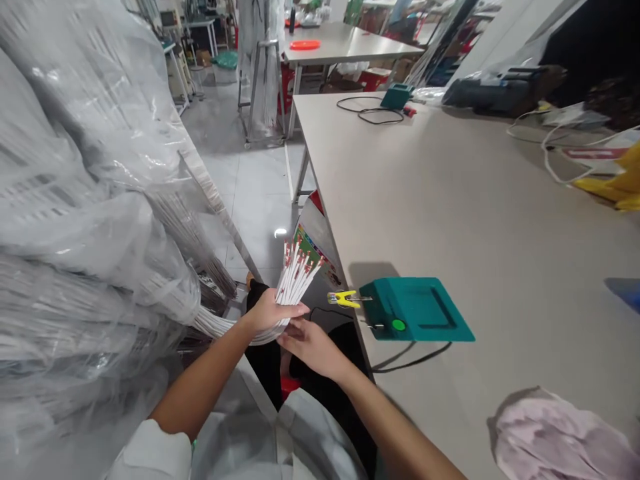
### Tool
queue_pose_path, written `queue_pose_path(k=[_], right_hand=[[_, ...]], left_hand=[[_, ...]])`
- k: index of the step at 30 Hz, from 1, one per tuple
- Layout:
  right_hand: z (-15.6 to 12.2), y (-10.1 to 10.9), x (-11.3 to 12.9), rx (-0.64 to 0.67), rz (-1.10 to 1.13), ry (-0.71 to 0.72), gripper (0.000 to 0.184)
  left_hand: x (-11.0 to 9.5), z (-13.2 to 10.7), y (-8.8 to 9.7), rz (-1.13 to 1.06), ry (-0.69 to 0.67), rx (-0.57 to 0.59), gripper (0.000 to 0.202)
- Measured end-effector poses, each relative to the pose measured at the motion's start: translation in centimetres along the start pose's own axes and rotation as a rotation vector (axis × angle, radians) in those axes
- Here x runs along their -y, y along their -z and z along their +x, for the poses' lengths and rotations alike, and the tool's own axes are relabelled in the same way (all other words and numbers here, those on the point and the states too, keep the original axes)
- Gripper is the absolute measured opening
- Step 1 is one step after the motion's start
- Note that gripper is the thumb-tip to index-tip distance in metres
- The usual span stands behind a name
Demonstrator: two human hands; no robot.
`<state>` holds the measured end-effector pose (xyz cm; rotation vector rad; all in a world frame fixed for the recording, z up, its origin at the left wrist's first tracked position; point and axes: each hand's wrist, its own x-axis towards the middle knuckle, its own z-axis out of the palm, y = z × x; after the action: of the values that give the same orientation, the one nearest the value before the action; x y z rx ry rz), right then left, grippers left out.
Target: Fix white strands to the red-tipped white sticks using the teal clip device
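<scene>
Nearest me, a pale sleeve (155, 453) and, on the right, a crumpled pink cloth (560, 437) on the worktop (490, 233). Left hand (267, 312) is clenched round a bundle of white cables (296, 283), thumb across it; reddish-brown ends fan upward, off the worktop's left edge. Right hand (315, 347) is just below, fingers bent, fingertips at the bundle's underside; can't tell whether it grips. The bundle curves left to the clear plastic wrap (100, 167), heaped over more cables.

Just right of the hands, a teal box (415, 310) lies on the worktop: round green button (399, 325), black cord (435, 351) beside it, yellow clip (345, 299) sticking out past the edge. Beyond the hands, down beside the worktop, a printed bag (315, 247) with a green and multicolored label, lettering too small to read. Farther right, something yellow (613, 183), near a red-and-white strip (595, 153), too blurred to read. At the worktop's far end, a second teal box (397, 96) with a looped black cable (381, 123). Farthest, another table (355, 43) carrying an orange-red plate (305, 45).
</scene>
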<state>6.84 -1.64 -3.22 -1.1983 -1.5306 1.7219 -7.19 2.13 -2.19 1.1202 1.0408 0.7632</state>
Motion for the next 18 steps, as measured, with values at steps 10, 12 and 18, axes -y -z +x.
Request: queue_pose_path(k=[10,12,18], right_hand=[[-2.1,1.9,0.1,-0.342,0.115,0.030,0.051],[-2.0,1.9,0.3,-0.294,0.063,0.088,0.041],[-2.2,1.9,1.2,-0.107,-0.032,0.124,0.050]], left_hand=[[1.4,-1.1,-1.6,-0.044,0.085,-0.021,0.026],[1.1,-1.8,-2.0,0.091,0.105,0.005,0.020],[-1.1,-3.2,-3.7,0.524,-0.194,0.229,0.015]])
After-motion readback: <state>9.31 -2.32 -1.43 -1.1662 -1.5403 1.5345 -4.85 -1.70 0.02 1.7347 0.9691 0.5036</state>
